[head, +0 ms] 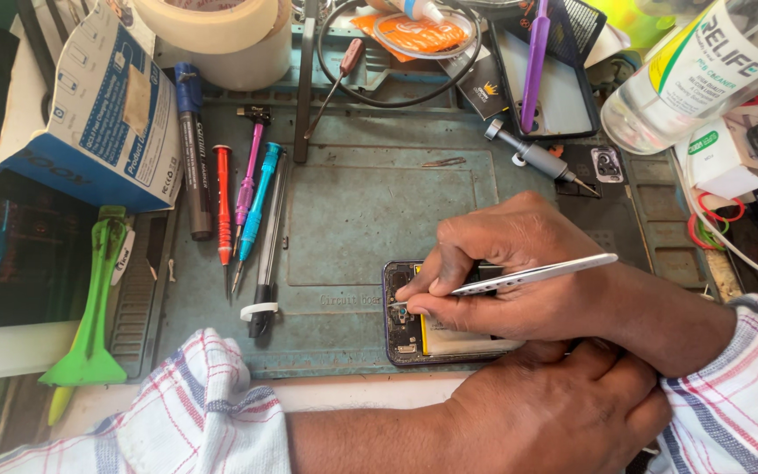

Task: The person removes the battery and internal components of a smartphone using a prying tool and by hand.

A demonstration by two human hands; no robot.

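An opened phone (405, 329) lies on a teal work mat (361, 202), its inner parts and a yellow-edged battery showing. My right hand (519, 272) pinches silver tweezers (528, 275), their tip touching the phone's upper left corner. My left hand (563, 417) rests below, against the phone's lower right side, under my right wrist; its grip on the phone is hidden.
Several screwdrivers and pens (239, 211) lie left on the mat beside a blue box (107, 105). A green pry tool (94, 307), tape rolls (221, 35), a clear bottle (704, 70), a purple tool on a dark phone cover (541, 79) and rubber bands (712, 219) surround it.
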